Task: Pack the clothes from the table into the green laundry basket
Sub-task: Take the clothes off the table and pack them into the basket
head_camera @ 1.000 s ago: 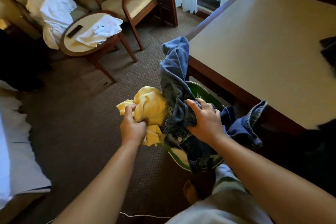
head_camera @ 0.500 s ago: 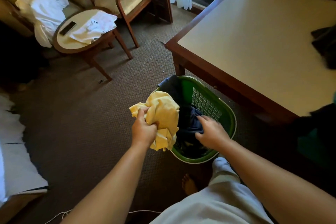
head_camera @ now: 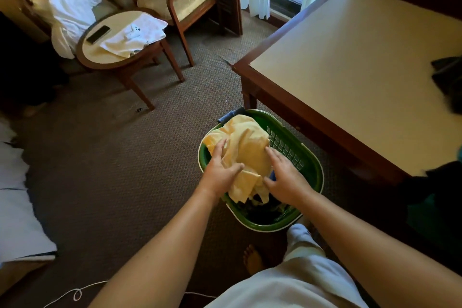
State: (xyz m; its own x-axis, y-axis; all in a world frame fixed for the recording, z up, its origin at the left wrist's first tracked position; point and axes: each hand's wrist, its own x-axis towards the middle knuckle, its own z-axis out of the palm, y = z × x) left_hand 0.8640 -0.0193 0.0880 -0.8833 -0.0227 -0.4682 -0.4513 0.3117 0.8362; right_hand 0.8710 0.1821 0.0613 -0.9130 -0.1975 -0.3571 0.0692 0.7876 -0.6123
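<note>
The green laundry basket [head_camera: 310, 162] stands on the carpet beside the big table [head_camera: 350, 62]. A yellow garment [head_camera: 247, 147] lies on top of dark blue clothes inside it; a bit of blue denim [head_camera: 231, 114] hangs over the far rim. My left hand [head_camera: 220, 170] rests flat on the yellow garment's left side, fingers spread. My right hand [head_camera: 285, 175] presses on its right side, fingers also apart. Neither hand grips the cloth. Dark clothes [head_camera: 447, 80] lie at the table's right edge.
A small round side table [head_camera: 92, 57] with a phone [head_camera: 98, 34] and a white cloth [head_camera: 135, 36] stands at the back left, beside wooden armchairs [head_camera: 185, 0]. White bedding [head_camera: 17, 207] is at the left. My bare foot [head_camera: 252, 259] is just behind the basket.
The jeans went from my right hand into the basket. Then my left hand let the yellow garment down on top, and both hands now lie open on it.
</note>
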